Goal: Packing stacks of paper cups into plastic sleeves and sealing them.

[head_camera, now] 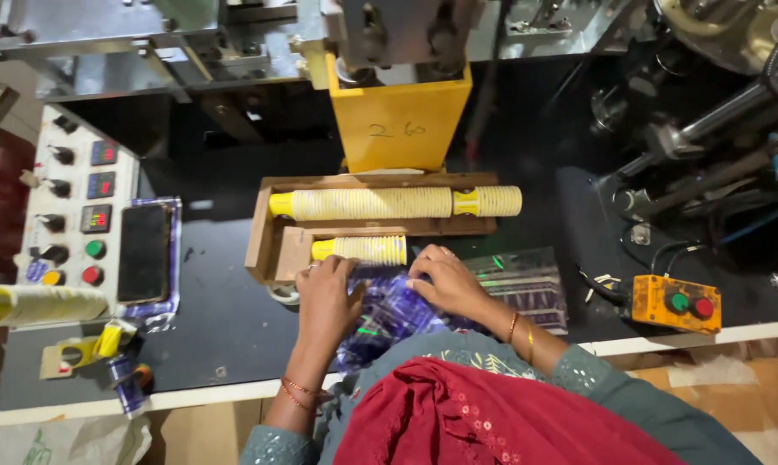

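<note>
Pressing down, left hand (pixel 327 297) and right hand (pixel 445 280) each lay flat, grip open, steadying the crinkly plastic wrapper (pixel 389 314) beside the short cup stack (pixel 360 250).

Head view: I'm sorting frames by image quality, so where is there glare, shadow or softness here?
Head view: glare glints off the shiny blue wrapping under the left hand and right hand; the machine bay at the upper right sinks into deep shadow; the yellow chute and the cup stacks are evenly lit and sharp; the red cloth nearest the camera looks slightly soft.
</note>
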